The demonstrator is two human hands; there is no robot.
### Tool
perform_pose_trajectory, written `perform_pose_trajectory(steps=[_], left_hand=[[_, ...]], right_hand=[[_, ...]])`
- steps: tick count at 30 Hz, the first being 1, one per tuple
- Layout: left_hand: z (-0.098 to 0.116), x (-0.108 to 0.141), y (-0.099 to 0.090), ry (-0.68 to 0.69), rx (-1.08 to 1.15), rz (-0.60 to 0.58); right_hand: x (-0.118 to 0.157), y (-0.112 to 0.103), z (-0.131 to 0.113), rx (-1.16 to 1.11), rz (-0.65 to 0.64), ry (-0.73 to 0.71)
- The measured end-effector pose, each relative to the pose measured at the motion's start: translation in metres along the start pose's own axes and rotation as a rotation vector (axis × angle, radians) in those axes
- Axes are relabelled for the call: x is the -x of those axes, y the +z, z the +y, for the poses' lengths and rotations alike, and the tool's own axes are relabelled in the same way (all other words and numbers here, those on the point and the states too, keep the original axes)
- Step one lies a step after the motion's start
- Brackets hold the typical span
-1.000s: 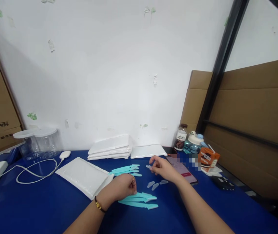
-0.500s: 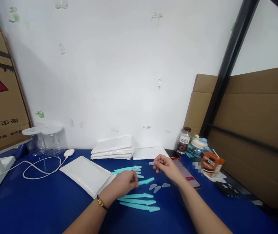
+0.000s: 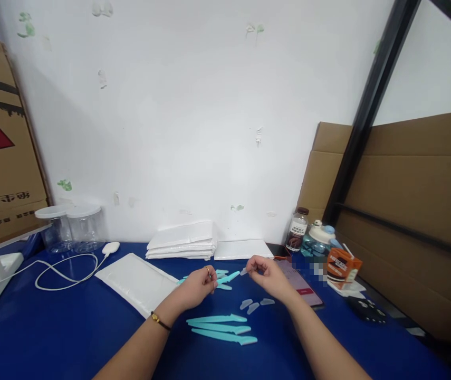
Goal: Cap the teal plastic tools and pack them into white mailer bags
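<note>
Pinched in my left hand [image 3: 197, 289] is a teal eyebrow razor [image 3: 231, 277], its blade end pointing right. My right hand [image 3: 269, 278] grips a small clear blade cap [image 3: 243, 272] between thumb and fingertips, close to the razor's tip. Below the hands, three teal razors [image 3: 223, 328] lie side by side on the blue table. Three loose clear caps [image 3: 253, 307] rest between them and my right hand. More teal razors [image 3: 224, 287] lie behind my left hand, which partly covers them.
A white padded envelope [image 3: 138, 282] lies left of my left hand. Stacked white envelopes [image 3: 181, 240] stand against the wall. Right of my right hand are a phone [image 3: 302, 285], a brown-capped jar [image 3: 297, 229], a water bottle [image 3: 317, 240] and an orange box [image 3: 343, 268]. A white cable [image 3: 67, 258] curls at left.
My left hand has lifted the razor up and away from the table's front razors. My right hand has shifted slightly down with the cap, and razor tip and cap are now close together.
</note>
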State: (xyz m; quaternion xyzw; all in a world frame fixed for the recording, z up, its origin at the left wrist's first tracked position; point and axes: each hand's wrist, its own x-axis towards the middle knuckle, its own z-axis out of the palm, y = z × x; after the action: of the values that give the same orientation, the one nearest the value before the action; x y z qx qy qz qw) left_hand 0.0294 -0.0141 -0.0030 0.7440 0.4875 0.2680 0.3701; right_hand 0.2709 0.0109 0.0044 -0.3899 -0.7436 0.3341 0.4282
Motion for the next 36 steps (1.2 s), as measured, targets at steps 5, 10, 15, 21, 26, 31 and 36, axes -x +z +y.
perform_pose_trajectory(steps=[5,10,15,21,26,31,36], left_hand=[[-0.002,-0.001,0.001,-0.01,-0.003,0.002],[0.005,0.003,0.004,0.01,0.029,-0.007],[0.007,0.003,-0.001,0.02,-0.128,0.046],[0.005,0.002,-0.014,-0.095,-0.602,0.347],[0.017,0.013,-0.004,0.007,-0.498,0.127],[0.02,0.021,0.012,0.024,-0.444,-0.144],[0.009,0.013,0.013,-0.008,-0.445,-0.051]], right_hand=[[0.001,0.004,0.004,0.082,-0.033,-0.016],[0.004,0.01,-0.005,0.053,-0.127,-0.033],[0.006,0.012,-0.014,0.08,-0.205,-0.008],[0.008,-0.003,-0.006,0.331,-0.303,-0.019],[0.01,0.0,0.005,0.437,-0.434,0.024],[0.009,0.004,0.007,0.386,-0.377,0.109],[0.004,0.001,0.005,0.118,-0.262,0.146]])
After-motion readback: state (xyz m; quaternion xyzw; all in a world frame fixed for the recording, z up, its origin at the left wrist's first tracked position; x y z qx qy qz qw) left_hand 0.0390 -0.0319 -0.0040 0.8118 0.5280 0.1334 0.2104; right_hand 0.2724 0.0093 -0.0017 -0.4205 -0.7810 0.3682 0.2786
